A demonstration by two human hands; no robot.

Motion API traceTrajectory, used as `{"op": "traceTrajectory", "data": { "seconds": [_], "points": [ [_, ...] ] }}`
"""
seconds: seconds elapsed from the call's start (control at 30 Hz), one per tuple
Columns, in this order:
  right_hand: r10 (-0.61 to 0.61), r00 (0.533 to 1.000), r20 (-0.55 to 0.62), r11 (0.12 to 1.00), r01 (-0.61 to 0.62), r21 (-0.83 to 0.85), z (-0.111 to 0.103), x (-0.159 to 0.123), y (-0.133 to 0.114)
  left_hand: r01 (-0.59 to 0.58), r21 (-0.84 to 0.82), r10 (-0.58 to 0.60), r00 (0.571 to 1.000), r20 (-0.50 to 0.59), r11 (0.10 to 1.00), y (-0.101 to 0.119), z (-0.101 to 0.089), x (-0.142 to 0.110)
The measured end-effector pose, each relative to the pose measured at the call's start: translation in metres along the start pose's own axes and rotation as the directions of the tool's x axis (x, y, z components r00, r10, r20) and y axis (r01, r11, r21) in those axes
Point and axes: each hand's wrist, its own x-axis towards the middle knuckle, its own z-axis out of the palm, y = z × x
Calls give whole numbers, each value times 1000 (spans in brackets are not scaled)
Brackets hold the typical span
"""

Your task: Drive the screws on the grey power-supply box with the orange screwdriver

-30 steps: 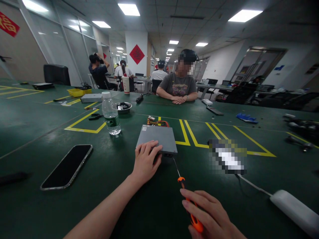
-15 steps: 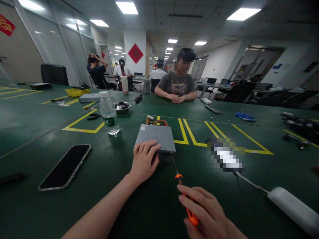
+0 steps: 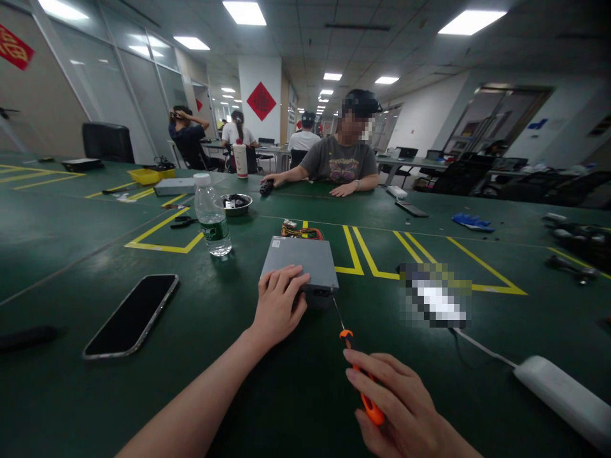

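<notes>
A grey metal computer power supply lies on the green table, with a bundle of coloured wires at its far side. My left hand grips its near left edge, fingers over the top cover and thumb down by the front face. Held in my right hand is a screwdriver with an orange and black handle. Its thin shaft slants up and away, and the tip meets the near right corner of the power supply. Whether a screw sits under the tip is too small to tell.
Left of the power supply stand a water bottle and a phone. Behind them is a metal bowl. On the right, a white cable runs to a white power strip. A person sits across the table.
The person across the table has reached one hand out to a small black object. My hands, the screwdriver and the power supply keep nearly the same places; the view has shifted slightly.
</notes>
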Motion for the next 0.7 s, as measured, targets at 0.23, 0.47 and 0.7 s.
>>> {"op": "traceTrajectory", "data": {
  "seconds": [0.23, 0.47, 0.7],
  "points": [
    [-78, 997, 16, 995, 79, -56, 5, -1, -1, -37, 7, 37, 999, 4, 999, -3, -1, -1],
    [-149, 985, 82, 982, 157, -107, 20, 1, -6, -71, 23, 71, 997, 12, 997, -2, -9, -2],
    [-115, 987, 115, 984, 129, -119, 15, 8, -14, -94, 2, 94, 995, 45, 996, -2, -17, -5]
  ]
}}
